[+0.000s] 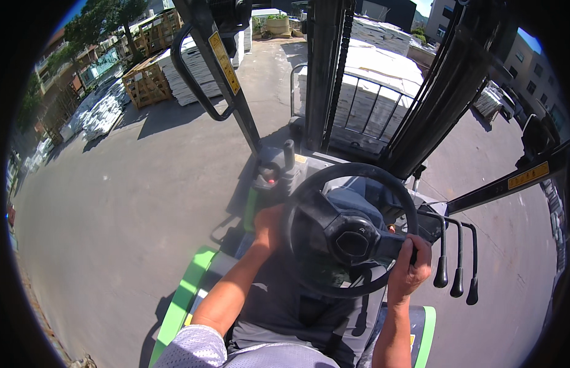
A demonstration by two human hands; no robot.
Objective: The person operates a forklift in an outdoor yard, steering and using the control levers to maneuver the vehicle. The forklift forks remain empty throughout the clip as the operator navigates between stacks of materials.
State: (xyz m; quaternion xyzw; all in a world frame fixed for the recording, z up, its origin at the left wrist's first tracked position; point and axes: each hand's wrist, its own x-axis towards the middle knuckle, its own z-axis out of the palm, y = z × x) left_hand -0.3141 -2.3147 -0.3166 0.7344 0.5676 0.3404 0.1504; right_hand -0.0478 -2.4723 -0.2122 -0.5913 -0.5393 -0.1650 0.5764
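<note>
I sit at the controls of a forklift with a black steering wheel [352, 240] in front of me. My right hand [410, 268] is closed around the wheel's right rim, the thumb lying along it. At the wheel's left side is my left hand [269, 226], close to the rim and below the grey column with a black lever [289, 153]. Its fingers are hidden, so whether it grips anything does not show. Three black control levers [458, 282] with knobs stand just right of my right hand, apart from it. A small red button [271, 181] sits ahead of my left hand.
Ahead, beyond the black mast [326, 73] and load guard [374, 107], is a large stack of pale slabs [383, 64]. More stacked slabs [190, 73], a wooden crate [147, 84] and loose pale stone [104, 109] stand at the far left. Grey paving [113, 208] surrounds the forklift.
</note>
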